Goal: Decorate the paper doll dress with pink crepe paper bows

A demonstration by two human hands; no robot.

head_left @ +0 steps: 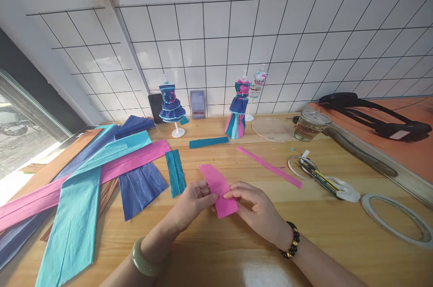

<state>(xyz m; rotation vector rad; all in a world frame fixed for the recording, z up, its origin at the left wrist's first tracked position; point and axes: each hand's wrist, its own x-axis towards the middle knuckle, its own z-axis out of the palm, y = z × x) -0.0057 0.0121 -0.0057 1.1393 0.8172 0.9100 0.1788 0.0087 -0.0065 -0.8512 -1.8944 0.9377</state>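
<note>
A short strip of pink crepe paper (219,187) is held between my two hands above the wooden table. My left hand (198,201) pinches its left edge, thumb on top and fingers partly behind it. On the other side, my right hand (253,205) grips the paper near its right edge with thumb and fingertips. Beside my left hand lies a teal crepe paper piece (176,173). Beyond my right hand a narrow pink strip (269,167) rests slantwise, and a longer teal strip (209,142) lies farther back.
Crepe paper strips (79,215) overlap at left, near a pleated blue piece (142,189). Small dress forms (172,102) in paper dresses stand at the back, one in a long striped skirt (236,125). At right are a glass (311,124), a cutter (320,178) and a tape roll (397,219).
</note>
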